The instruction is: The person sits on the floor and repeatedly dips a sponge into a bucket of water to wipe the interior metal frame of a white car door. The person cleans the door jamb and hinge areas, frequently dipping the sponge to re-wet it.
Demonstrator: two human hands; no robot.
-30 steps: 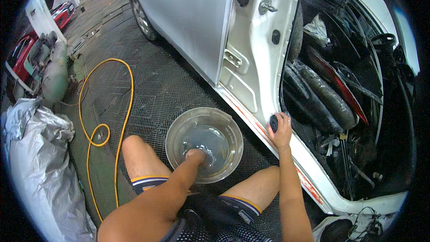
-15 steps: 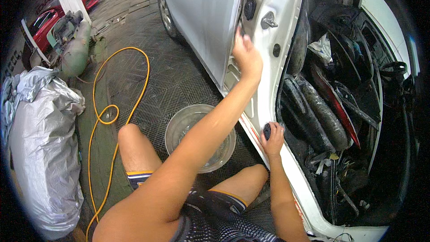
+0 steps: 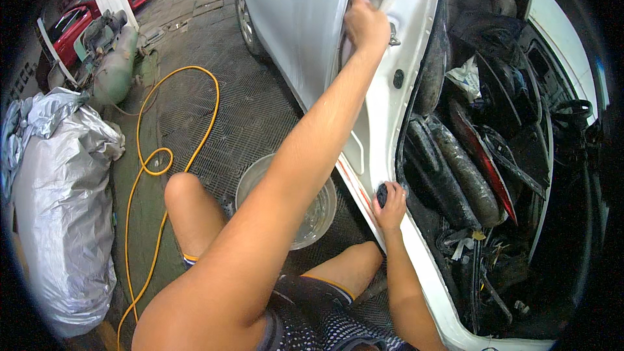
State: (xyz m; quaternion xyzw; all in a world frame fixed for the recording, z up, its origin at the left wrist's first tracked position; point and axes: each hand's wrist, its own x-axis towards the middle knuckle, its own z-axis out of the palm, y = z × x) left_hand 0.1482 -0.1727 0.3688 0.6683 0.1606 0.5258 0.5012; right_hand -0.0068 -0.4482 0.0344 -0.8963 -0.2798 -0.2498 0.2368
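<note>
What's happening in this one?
A person works bare-handed at a car. The left hand reaches up to the gap between the silver-grey door and the white pillar; its fingertips' contact is hard to make out. The right hand is curled around a small dark object at the pillar's base. A round basin sits between the knees, partly hidden by the left forearm.

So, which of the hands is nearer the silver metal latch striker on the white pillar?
Left: the left hand is beside the striker; the right hand is well below, at the base of the pillar.
</note>
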